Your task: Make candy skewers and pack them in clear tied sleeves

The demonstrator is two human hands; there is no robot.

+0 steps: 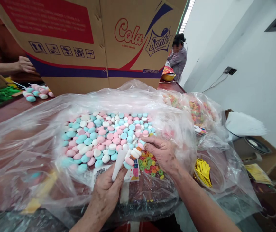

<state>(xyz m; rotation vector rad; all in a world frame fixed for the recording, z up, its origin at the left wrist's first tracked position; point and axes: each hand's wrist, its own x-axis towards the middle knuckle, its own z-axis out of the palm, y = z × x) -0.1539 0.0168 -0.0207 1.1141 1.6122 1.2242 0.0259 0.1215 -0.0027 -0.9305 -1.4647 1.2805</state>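
My left hand [107,183] is closed around a bundle of white sticks [120,159] and the lower end of a candy skewer [129,160]. Pink, white, blue and orange pieces are lined up along that skewer, which leans up to the right. At its upper end, the fingers of my right hand [161,151] pinch a pale blue candy [142,142]. Behind both hands spreads a heap of pink, blue and white candies [109,138] on clear plastic. Small coloured ring candies [150,164] lie below my right hand. A printed card [132,174] is partly hidden by my left hand.
A large cardboard box [80,64] stands behind the heap. Finished candy skewers [36,91] lie at left, near another person's hand [27,64]. Yellow twist ties [202,172] and bagged ring candies [198,109] are at right. A person [178,58] works in the background.
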